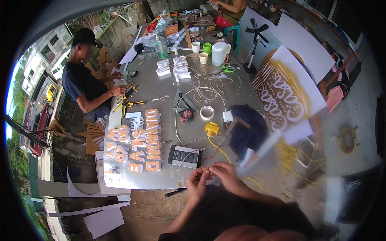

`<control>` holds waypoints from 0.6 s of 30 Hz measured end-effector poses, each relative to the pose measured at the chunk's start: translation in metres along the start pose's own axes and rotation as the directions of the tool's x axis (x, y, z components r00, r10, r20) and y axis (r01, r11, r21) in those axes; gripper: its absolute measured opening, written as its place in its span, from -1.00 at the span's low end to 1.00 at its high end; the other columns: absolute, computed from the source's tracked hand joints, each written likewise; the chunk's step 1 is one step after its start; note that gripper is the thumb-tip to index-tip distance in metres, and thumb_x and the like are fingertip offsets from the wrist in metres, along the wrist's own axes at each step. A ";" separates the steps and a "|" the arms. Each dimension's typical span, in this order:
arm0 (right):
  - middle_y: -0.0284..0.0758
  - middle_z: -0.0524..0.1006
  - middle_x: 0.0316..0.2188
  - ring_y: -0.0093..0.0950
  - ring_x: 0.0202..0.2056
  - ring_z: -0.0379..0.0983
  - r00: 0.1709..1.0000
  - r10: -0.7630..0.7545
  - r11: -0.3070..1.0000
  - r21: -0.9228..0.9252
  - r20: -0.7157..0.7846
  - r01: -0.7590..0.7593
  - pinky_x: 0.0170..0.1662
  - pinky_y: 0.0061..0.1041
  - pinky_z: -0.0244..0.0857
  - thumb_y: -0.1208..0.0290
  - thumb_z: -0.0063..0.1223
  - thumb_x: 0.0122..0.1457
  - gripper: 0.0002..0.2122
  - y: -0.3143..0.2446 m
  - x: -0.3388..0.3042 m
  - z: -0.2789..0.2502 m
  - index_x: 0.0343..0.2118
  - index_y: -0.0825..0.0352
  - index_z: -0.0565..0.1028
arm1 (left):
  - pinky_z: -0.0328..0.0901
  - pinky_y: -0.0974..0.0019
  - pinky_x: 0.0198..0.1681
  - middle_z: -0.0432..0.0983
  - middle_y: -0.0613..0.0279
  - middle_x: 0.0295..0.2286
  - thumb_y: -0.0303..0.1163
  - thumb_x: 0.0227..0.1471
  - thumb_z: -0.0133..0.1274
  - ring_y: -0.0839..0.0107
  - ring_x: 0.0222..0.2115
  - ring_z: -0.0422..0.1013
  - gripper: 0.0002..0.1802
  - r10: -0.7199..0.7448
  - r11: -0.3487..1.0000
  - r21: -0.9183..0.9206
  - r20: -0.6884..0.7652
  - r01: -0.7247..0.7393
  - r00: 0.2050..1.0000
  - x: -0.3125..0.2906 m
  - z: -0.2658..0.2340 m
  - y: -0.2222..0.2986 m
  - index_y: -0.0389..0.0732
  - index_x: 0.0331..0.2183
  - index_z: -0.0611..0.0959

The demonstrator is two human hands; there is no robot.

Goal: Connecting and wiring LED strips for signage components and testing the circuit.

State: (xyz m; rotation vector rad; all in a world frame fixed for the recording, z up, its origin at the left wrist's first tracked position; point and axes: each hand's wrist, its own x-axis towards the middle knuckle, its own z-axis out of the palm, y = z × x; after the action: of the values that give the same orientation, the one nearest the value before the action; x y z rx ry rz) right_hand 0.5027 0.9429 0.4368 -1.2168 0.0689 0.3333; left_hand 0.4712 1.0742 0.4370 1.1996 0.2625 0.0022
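Observation:
At the table's near edge my left hand [198, 179] and my right hand [225, 173] meet, fingertips pinched together. What they hold is too small to make out. Just beyond them lies a black and silver power supply box [185, 157], with thin wires by its right end. A yellow cable [219, 148] runs from a yellow plug or socket [211, 128] down past my right hand. Left of the box, several raised cut-out letters [152, 138] with tan faces and white sides stand in columns.
On the metal table [161, 86] are a tape measure [185, 115], a tape roll [207, 113], tangled white wire [207, 88], dark cloth [247, 132], pliers [134, 103], green scissors [228, 68] and cups [204, 58]. A person [86, 76] works at the left; another [232, 12] sits at the far end.

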 end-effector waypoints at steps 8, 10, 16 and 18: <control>-0.41 0.54 -0.43 -0.68 -0.37 0.43 0.992 0.060 0.993 -0.106 0.115 -0.047 -0.27 -0.67 0.31 0.48 0.10 0.17 -0.87 -0.002 0.001 -0.023 -0.32 0.45 0.54 | 0.16 0.57 -0.43 0.41 0.42 -0.50 -0.40 0.19 -0.01 0.66 -0.50 0.26 -0.87 0.142 0.973 0.189 -0.026 -0.135 0.990 -0.009 0.019 -0.001 -0.27 -0.32 0.52; -0.41 0.54 -0.42 -0.68 -0.36 0.43 0.968 0.058 0.977 -0.211 0.245 -0.006 -0.26 -0.65 0.32 0.48 0.11 0.17 -0.87 -0.001 0.000 -0.035 -0.32 0.44 0.54 | 0.05 0.57 -0.47 0.30 0.50 -0.52 -0.37 0.21 -0.03 0.69 -0.51 0.14 -0.86 0.113 0.988 0.115 -0.104 -0.100 0.988 -0.012 0.021 -0.004 -0.24 -0.32 0.49; -0.28 0.59 -0.47 -0.55 -0.41 0.52 0.994 -0.018 0.818 -0.570 0.108 0.077 -0.33 -0.55 0.36 0.37 0.20 0.09 -0.81 0.011 -0.015 -0.113 -0.35 0.40 0.55 | -0.04 0.59 -0.52 0.22 0.53 -0.58 -0.32 0.22 -0.04 0.73 -0.57 0.06 -0.82 0.090 0.992 0.106 -0.244 -0.066 0.966 -0.015 0.035 0.008 -0.22 -0.37 0.47; -0.21 0.58 -0.54 -0.46 -0.48 0.54 0.987 -0.159 0.694 -0.707 0.029 0.133 -0.37 -0.51 0.36 0.36 0.18 0.09 -0.82 0.021 -0.004 -0.147 -0.40 0.40 0.55 | -0.01 0.56 -0.52 0.22 0.50 -0.59 -0.31 0.23 -0.05 0.71 -0.58 0.07 -0.80 0.171 0.977 0.173 -0.276 -0.127 0.946 -0.004 0.041 0.009 -0.22 -0.37 0.46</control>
State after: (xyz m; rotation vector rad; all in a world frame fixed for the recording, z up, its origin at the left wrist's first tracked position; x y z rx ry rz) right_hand 0.5112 0.8119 0.3673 -1.9937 -0.1459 0.1957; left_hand 0.4773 1.0391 0.4599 1.3700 0.4337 0.2973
